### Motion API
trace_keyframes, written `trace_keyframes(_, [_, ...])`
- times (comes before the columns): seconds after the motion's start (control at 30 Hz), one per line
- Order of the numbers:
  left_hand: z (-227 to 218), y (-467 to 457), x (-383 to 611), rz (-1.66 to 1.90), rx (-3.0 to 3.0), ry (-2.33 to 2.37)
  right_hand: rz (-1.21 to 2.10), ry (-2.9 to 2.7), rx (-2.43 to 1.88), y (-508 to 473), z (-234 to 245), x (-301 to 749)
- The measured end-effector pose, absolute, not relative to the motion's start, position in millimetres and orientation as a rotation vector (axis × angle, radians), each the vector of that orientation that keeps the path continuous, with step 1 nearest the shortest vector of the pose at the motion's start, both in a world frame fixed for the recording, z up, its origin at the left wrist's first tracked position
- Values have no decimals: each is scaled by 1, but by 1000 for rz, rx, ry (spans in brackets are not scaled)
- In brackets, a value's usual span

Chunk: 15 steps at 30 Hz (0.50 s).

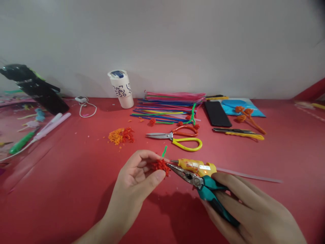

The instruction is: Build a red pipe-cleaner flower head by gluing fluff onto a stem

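Observation:
Between the thumb and fingers of my left hand (138,181) is a red fuzzy pipe-cleaner flower (161,165), with a short green stem (165,151) rising behind it. My right hand (251,206) grips needle-nose pliers (208,193) by their teal and black handles. The pliers' tips meet the right side of the flower; whether they pinch a piece of it I cannot tell. Just behind the pliers lies a yellow glue gun (194,166) with a clear glue stick (250,175) out of its back. Scissors (177,137) with red and yellow handles rest beyond.
Orange and red fuzzy clippings (122,135) lie left of the scissors. Pipe cleaners (167,105) are piled by the wall. A white tumbler (122,88), black phone (217,113), utility knife (238,133) and orange pipe-cleaner piece (250,118) stand or lie around. A black bottle (38,89) is far left.

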<state>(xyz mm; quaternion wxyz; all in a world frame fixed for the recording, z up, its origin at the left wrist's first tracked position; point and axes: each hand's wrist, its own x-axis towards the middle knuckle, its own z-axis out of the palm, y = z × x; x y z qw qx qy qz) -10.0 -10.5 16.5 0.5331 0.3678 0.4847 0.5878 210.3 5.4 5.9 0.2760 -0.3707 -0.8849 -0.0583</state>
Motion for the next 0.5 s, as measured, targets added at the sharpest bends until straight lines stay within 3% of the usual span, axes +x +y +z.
trace_keyframes(0.3, [15,-11,-11,1372,922,1241,-585,-2661,-890,1,-9,228])
trace_keyframes(0.5, [17,-10,-11,1374,897,1182,-662,-2665,-854,3,-13,227])
